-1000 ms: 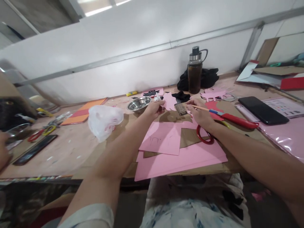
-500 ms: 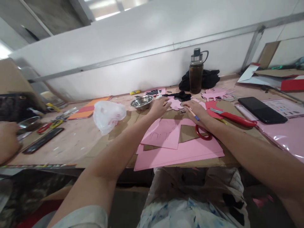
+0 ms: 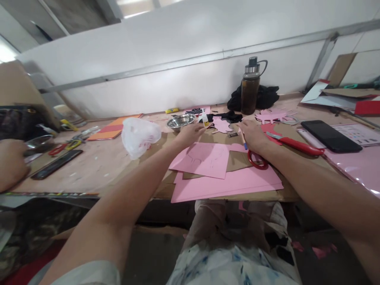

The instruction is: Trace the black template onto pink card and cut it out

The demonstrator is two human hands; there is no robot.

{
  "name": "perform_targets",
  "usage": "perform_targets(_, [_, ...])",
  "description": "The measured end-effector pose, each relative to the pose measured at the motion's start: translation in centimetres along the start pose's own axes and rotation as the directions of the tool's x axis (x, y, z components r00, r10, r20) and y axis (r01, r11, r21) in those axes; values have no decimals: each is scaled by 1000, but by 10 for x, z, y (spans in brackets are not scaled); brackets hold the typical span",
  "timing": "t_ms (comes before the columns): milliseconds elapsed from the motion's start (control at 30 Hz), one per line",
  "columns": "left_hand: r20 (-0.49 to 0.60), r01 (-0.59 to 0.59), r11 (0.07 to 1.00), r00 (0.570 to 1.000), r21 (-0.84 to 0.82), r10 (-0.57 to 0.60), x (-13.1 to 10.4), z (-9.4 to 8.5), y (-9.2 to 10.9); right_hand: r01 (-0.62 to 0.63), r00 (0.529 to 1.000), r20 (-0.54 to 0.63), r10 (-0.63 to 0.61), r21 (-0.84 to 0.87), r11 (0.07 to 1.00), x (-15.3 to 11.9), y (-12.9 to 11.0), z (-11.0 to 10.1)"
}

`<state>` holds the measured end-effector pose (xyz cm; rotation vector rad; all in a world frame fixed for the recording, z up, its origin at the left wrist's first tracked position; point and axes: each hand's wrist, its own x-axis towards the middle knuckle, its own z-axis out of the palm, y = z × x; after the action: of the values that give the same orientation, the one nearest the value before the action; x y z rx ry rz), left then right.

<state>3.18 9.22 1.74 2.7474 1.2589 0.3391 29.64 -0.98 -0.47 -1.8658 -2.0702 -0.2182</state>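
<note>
"Over the table (image 3: 92,168), how placed, both hands?"

"In the right hand (image 3: 251,132), a pencil (image 3: 243,138) gripped and slanted along the palm, perhaps to keep fingertips free near the pink cutout (image 3: 222,124)."

"And at the left hand (image 3: 190,133)?"

"Fingers partly bent, right by a small bottle (image 3: 205,120); closed on it or merely beside it, cannot tell. Also close to the metal bowl (image 3: 181,122)."

"Why cardboard (image 3: 164,193) beneath the pink sheets (image 3: 208,160)?"

"Probably to shield the tabletop. Uppermost, drawn lines turned face up, likely for easy viewing."

"And beside the right wrist?"

"Atop the sheets, a red ring handle (image 3: 251,161), perhaps of scissors, seemingly within quick reach. Farther right, a red-handled cutter (image 3: 301,146), blade pointing left, untouched."
</note>
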Motion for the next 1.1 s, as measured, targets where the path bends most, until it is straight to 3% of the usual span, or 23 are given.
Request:
perform_targets(133, [24,88,996,996,-11,-88,-29,-12,-20,-1,1000,14,1,-58,998,1,-2,0])
perform_targets(300, [138,69,997,988,-23,-65,-48,-9,-33,-16,1000,10,17,-118,993,0,-7,-1])
perform_targets(500, [172,64,998,983,-29,-58,-50,-2,-36,-31,999,14,34,-178,983,7,-15,-6])
perform_targets(700, [154,53,997,987,-54,-45,-47,0,-38,1,999,46,10,-238,971,39,-20,-13])
perform_targets(967, [164,41,988,986,-146,-16,-49,0,-37,23,987,160,15,-231,973,59,-16,17])
perform_targets(1100, [164,47,984,986,-174,-18,-50,-2,-35,8,992,127,15,-178,984,51,-12,13])
